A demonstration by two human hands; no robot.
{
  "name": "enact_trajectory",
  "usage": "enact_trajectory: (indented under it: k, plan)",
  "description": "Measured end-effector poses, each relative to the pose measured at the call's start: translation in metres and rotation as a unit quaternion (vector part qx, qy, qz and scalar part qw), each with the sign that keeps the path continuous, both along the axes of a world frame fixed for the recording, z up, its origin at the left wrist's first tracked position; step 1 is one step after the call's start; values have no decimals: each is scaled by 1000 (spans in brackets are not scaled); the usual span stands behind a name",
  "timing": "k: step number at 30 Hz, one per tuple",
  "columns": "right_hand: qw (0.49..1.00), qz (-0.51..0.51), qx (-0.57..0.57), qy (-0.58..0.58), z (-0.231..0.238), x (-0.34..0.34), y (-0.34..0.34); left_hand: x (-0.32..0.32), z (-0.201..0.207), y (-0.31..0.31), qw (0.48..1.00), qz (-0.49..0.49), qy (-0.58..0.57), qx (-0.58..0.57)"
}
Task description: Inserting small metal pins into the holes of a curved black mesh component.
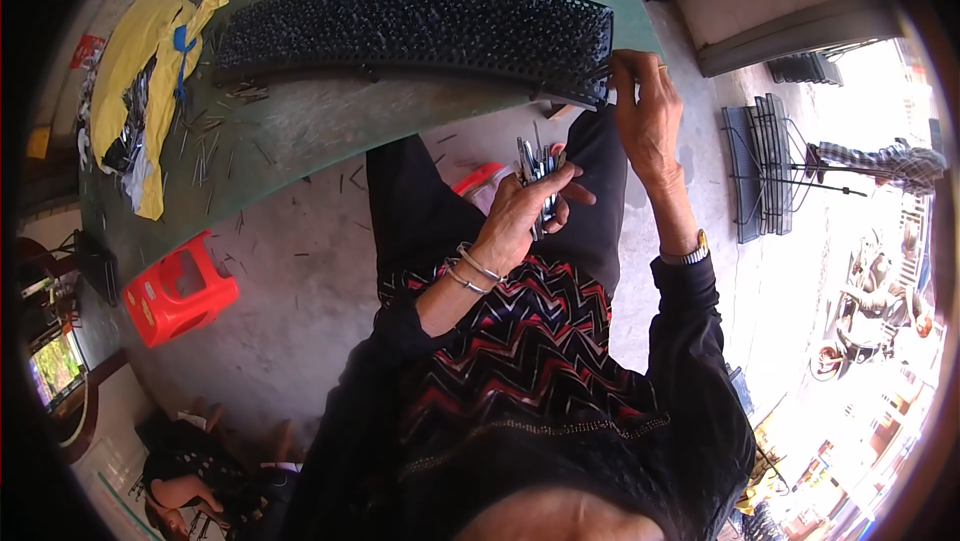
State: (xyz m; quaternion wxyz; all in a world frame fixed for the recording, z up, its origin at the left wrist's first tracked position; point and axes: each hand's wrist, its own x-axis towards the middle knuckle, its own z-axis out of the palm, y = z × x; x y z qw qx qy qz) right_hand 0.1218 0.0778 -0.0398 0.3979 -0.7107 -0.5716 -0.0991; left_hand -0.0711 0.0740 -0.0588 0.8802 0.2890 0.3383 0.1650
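Note:
A bundle of thin metal pins (540, 181) is gripped in my left hand (520, 209), above my lap, with the ends sticking out past the fingers. My right hand (650, 116) is at the right end of a long black perforated rack (400, 71). Its fingers are pinched together against the rack's edge; whatever they hold is too small to make out. Dense rows of small dark upright pieces (410, 26) fill the rack, which lies along the green table (300, 131).
Loose pins (205, 156) are scattered on the table and floor beside a yellow plastic bag (150, 41). A red plastic stool (180, 286) stands at the left. Black wire racks (765, 171) are on the floor at the right. Another person (190, 476) is at the lower left.

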Motion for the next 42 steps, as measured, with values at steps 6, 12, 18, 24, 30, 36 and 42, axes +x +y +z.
enact_trajectory:
  k: [6,12,18,24,30,36,42]
  plan:
    - [1000,13,1,2,4,-5,2,-1,0,-1,1000,1,1,4]
    - [1000,22,-12,-15,0,-5,3,-1,0,-2,1000,9,-4,0]
    - [999,13,-21,-28,-4,-2,3,-1,-1,-2,1000,11,3,-7]
    - [998,28,-51,-11,-7,-4,1,-1,-3,-2,1000,-1,6,-9]
    - [996,61,-61,-19,-9,-6,0,0,-2,-3,1000,15,-18,-9]
    - [999,19,-25,9,-12,-9,0,0,0,-4,999,19,-33,-30]
    - [999,-33,-40,1,-15,-9,0,-1,-2,-1,999,27,-28,-14]
